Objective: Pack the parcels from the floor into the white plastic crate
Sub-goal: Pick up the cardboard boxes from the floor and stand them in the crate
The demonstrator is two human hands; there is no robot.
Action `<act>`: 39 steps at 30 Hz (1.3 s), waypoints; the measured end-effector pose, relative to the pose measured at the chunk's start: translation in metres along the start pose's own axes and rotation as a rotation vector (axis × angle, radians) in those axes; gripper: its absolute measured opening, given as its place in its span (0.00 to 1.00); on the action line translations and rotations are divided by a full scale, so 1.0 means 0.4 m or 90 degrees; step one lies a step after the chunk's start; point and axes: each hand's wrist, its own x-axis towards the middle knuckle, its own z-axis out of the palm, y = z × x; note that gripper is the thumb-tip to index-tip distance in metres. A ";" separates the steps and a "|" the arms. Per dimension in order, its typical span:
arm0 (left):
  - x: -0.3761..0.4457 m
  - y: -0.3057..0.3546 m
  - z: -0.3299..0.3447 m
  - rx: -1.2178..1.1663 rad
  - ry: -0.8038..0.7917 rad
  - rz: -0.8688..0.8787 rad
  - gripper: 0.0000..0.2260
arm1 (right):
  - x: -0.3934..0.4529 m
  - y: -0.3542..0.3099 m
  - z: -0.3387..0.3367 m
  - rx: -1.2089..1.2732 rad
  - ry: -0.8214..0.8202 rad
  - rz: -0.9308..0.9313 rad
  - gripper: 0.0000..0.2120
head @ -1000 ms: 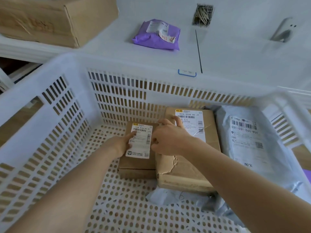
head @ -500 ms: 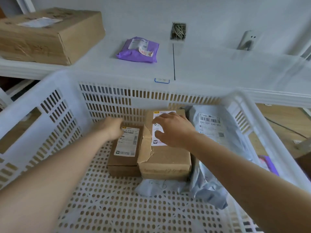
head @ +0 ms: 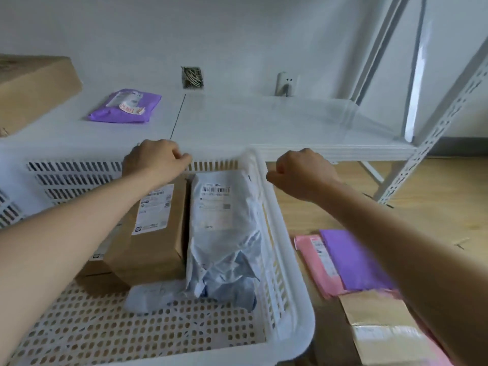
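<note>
White shelving (head: 264,122) runs along the far wall, low over a wooden floor (head: 435,207), with a purple pouch (head: 124,107) and a big carton (head: 31,88) lying on it. In front sits the white plastic crate (head: 285,299), and packed against its far wall are a brown box (head: 150,233) and a grey mailer bag (head: 221,233) side by side; a smaller box shows under the left forearm.

Both hands are up and holding nothing. The left hand (head: 153,159) hovers over the crate's back rim with fingers loosely curled. The right hand (head: 303,173) is outside the crate, over the floor, curled into a loose fist.

The parcels yet to pack lie on the floor just right of the crate: a purple bag (head: 353,262) lying over a pink bag (head: 314,262), and a taped cardboard parcel (head: 383,328) nearer. The bags look soft, light and slick, so I would pinch one by an edge or scoop under it; the cardboard one looks stiff and better taken by its two long sides.

Room is good: the crate's near half is bare mesh. The tall rim between floor and crate is the one edge to lift over.
</note>
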 end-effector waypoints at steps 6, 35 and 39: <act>-0.017 0.327 0.068 -0.125 -0.055 0.047 0.07 | -0.072 0.293 -0.039 -0.025 -0.004 0.073 0.17; -0.094 1.083 0.885 -0.220 -0.425 -0.083 0.21 | -0.136 1.265 0.330 0.286 -0.182 0.440 0.17; -0.124 1.122 0.963 -0.317 -0.535 -0.014 0.22 | -0.163 1.290 0.391 0.276 -0.240 0.425 0.23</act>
